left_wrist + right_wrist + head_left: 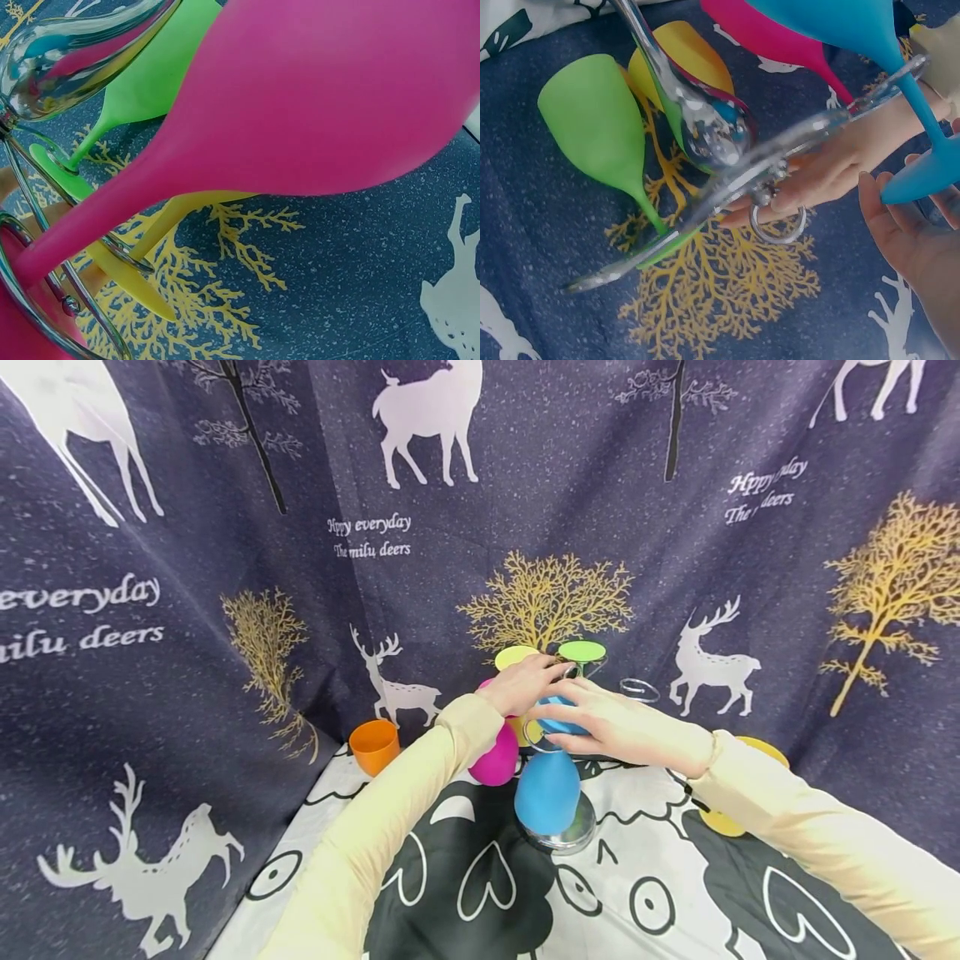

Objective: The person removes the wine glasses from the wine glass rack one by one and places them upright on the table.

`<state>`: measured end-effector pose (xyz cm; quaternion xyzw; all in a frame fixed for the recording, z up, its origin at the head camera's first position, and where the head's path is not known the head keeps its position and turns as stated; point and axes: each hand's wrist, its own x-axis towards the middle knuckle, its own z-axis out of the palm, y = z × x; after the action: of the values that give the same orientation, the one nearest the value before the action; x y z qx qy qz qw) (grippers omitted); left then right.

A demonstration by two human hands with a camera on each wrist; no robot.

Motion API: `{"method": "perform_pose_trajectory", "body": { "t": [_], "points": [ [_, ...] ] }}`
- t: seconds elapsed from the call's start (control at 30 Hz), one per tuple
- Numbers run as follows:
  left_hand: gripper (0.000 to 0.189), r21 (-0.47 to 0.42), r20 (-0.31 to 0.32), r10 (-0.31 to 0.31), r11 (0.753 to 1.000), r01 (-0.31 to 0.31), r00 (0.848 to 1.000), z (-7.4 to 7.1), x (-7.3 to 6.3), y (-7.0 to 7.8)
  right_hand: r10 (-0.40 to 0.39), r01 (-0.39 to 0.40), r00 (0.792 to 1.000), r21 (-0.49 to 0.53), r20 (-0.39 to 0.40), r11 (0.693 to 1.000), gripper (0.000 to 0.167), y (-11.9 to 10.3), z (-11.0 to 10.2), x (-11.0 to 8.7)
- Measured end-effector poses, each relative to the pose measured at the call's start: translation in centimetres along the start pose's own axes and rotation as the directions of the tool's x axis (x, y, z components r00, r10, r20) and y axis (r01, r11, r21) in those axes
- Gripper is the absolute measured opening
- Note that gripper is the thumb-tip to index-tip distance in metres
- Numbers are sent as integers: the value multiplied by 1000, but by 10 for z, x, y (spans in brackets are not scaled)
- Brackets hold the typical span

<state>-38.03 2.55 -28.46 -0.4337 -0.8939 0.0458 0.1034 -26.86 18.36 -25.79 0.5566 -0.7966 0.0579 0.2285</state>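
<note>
A chrome wine glass rack (583, 837) stands on the table with stemmed goblets hanging upside down from its wire loops. At the rack's top, my left hand (522, 683) grips the centre just by the ring (778, 234). The fingers of my right hand (615, 720) hold the foot of a blue goblet (548, 793), whose stem is in a loop at the near side. A magenta goblet (322, 97) hangs beside it, left of the blue one in the head view. Behind hang a green goblet (600, 124) and a yellow goblet (682, 64).
An orange goblet (374, 747) stands at the left by the backdrop. Another yellow goblet (722, 823) is partly hidden behind my right sleeve. A bare wire loop (640, 690) sticks out on the rack's right. A dark deer-print cloth (420, 602) hangs close behind.
</note>
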Motion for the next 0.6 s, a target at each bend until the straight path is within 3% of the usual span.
{"method": "perform_pose_trajectory", "body": {
  "t": [0.3, 0.4, 0.5, 0.6],
  "points": [
    [59, -59, 0, 7, 998, -7, 1000, 1, 0, -3, 2, -2, 1000, 18, 24, 1000, 33, -1, -8, 5],
    [58, -134, -29, 23, 991, -27, 999, 1, -3, -5, -27, 27, 1000, -8, 14, 1000, 31, -1, -9, 8],
    [58, -265, -54, 15, 964, -29, 998, -1, -10, -6, -51, 52, 999, -34, 19, 998, 30, -2, -10, 14],
    [59, -422, -69, -9, 907, -21, 998, -7, -18, -6, -54, 56, 998, -55, 33, 997, 31, -4, -12, 21]
  ]
}}
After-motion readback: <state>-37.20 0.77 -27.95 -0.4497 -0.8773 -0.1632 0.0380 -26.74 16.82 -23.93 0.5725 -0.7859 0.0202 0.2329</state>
